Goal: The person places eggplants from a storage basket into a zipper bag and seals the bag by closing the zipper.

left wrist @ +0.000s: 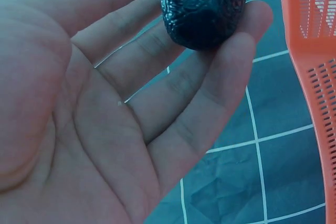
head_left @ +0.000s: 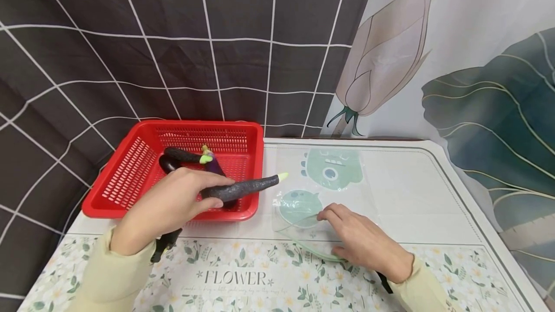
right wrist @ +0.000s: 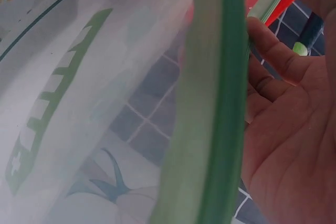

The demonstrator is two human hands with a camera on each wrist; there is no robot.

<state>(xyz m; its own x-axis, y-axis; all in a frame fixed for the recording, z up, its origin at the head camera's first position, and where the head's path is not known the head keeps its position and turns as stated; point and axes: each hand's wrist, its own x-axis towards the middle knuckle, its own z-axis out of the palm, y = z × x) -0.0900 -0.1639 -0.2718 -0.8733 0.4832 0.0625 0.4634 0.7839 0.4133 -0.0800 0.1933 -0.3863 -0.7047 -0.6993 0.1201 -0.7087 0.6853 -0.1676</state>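
Observation:
My left hand holds a long dark eggplant with a wrinkled skin and a pale green tip, pinched between thumb and fingers over the basket's front right corner. The tip points right, towards a clear zip bag printed with green dinosaurs. In the left wrist view, the eggplant's blunt dark end shows against the fingers. My right hand grips the bag at its mouth. The green zip edge stands up close in the right wrist view, with fingers against it; the thumb's contact is partly hidden.
A red plastic basket stands at the back left, with several dark eggplants inside. Under the bag lies a white mat with a flower-print front. A dark checked cloth hangs behind.

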